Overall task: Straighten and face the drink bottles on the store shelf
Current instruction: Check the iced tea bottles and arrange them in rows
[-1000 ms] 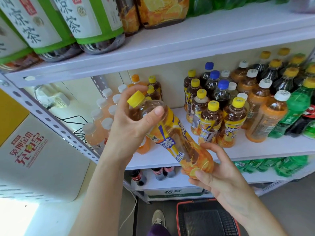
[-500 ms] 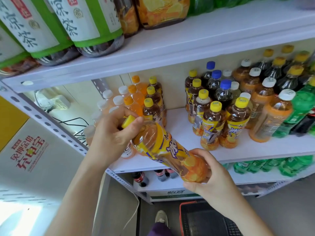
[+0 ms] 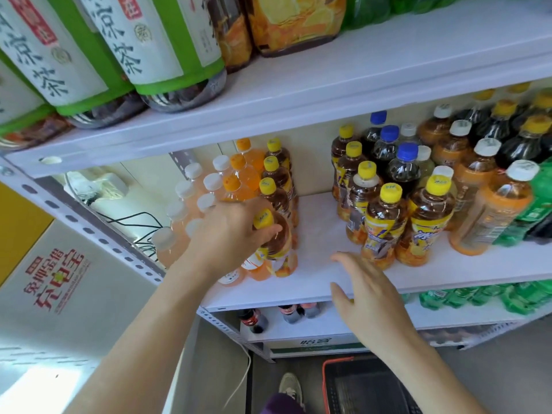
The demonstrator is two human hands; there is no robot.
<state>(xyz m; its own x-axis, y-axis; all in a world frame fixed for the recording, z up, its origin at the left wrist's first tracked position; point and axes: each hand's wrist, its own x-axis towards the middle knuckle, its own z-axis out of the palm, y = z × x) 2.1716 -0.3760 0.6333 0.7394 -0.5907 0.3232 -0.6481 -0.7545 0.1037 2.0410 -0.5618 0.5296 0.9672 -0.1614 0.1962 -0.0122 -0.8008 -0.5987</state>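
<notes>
Down by the floor, a shoe (image 3: 289, 386) and a red-rimmed basket (image 3: 337, 360) sit under the rack. Above them the right hand (image 3: 367, 291) hangs over the front edge of the shelf (image 3: 316, 231), fingers spread and straight, holding nothing and apart from every bottle. The left hand (image 3: 230, 231) reaches further in and grips a yellow-capped tea bottle (image 3: 277, 249) round its neck and shoulder, thumb curled by the cap. That bottle stands with its base on the shelf, at the front of a row (image 3: 270, 174) of three like bottles running back towards the wall. Just left of the row are orange bottles (image 3: 239, 186), then pale bottles (image 3: 179, 216) with white caps. A bare strip of shelf lies to the right, and beyond it a cluster (image 3: 385, 222) of yellow-capped tea bottles, with blue-capped, white-capped and green bottles behind and beside. Overhead, the upper shelf (image 3: 328, 85) carries big green-labelled bottles (image 3: 155, 40).
</notes>
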